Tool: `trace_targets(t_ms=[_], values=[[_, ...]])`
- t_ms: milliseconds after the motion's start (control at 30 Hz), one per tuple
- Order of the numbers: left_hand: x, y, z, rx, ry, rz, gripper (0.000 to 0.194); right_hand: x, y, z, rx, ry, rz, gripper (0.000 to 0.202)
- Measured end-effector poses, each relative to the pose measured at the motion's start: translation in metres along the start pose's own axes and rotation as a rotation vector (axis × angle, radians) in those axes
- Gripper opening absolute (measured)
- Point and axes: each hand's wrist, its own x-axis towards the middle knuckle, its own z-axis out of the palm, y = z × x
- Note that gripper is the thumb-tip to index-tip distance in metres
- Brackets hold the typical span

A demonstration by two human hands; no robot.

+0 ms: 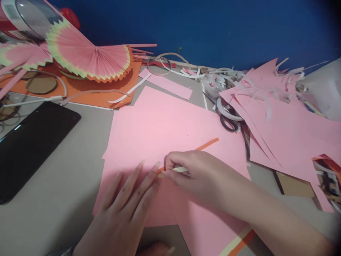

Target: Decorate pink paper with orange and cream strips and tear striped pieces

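Note:
Flat on the pink paper sheets (160, 121), my left hand (128, 199) is open with its fingers stretched out, its fingertips beside my right hand. My right hand (186, 169) is closed in a pinch on a pale yellow paper strip (180, 169). Beneath that hand lies an orange paper strip (209, 143), its middle hidden and its far end sticking out at the upper right. Under my right forearm, another pink sheet (202, 227) has a yellow and orange banded edge (237, 241).
A black phone (34, 142) lies at left. Pleated paper fans (90, 53) rest on orange paper (101, 96) behind it. Black-handled scissors (229, 123) and a tape roll (226, 109) sit right, near pink offcuts (282, 131). A blue wall (186, 28) stands behind.

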Motion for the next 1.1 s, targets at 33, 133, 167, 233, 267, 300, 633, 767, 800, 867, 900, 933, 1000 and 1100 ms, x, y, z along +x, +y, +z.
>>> trace_targets(t_ms=[33,133,167,233,267,300,633,767,800,867,900,933,1000,1100], values=[[0.0,0.0,0.0,0.0,-0.001,0.0,0.084,0.0,0.0,0.0,-0.002,0.004,0.005,0.015],[-0.001,0.0,0.0,0.003,0.002,-0.002,0.083,0.001,-0.003,-0.001,-0.005,0.007,0.03,0.016],[-0.001,0.0,0.0,0.004,0.003,-0.004,0.084,0.001,-0.004,-0.001,-0.007,0.007,0.04,0.016],[-0.001,0.0,0.0,0.002,-0.002,-0.012,0.084,0.002,-0.006,-0.002,-0.012,0.004,0.056,0.016],[0.0,0.001,0.001,-0.002,-0.008,-0.018,0.084,0.002,-0.007,-0.002,-0.015,0.001,0.063,0.016],[0.0,0.001,0.001,-0.005,-0.008,-0.025,0.085,0.002,-0.008,-0.002,-0.017,-0.001,0.07,0.016],[0.0,0.006,-0.001,-0.012,0.042,-0.096,0.084,0.002,-0.007,-0.002,-0.021,-0.009,0.056,0.017],[0.002,0.007,-0.002,0.007,0.018,-0.095,0.077,0.001,-0.004,-0.002,-0.011,-0.004,0.031,0.02],[0.003,0.008,-0.002,0.001,0.016,-0.109,0.075,0.0,-0.004,-0.002,-0.005,-0.003,0.022,0.02],[0.004,0.008,-0.003,-0.019,0.024,-0.137,0.075,-0.001,-0.004,-0.002,0.001,-0.002,0.007,0.021],[0.004,0.009,-0.003,-0.026,0.032,-0.15,0.075,-0.002,-0.004,-0.002,-0.003,0.0,-0.003,0.021],[0.004,0.009,-0.003,-0.03,0.042,-0.154,0.076,-0.003,-0.005,-0.003,-0.01,0.007,-0.012,0.021],[0.005,0.01,-0.003,-0.028,0.046,-0.147,0.078,-0.004,-0.008,-0.005,-0.029,0.019,-0.026,0.023],[0.006,0.011,-0.003,-0.02,0.01,-0.101,0.079,-0.005,-0.011,-0.009,-0.045,0.013,-0.026,0.027]])
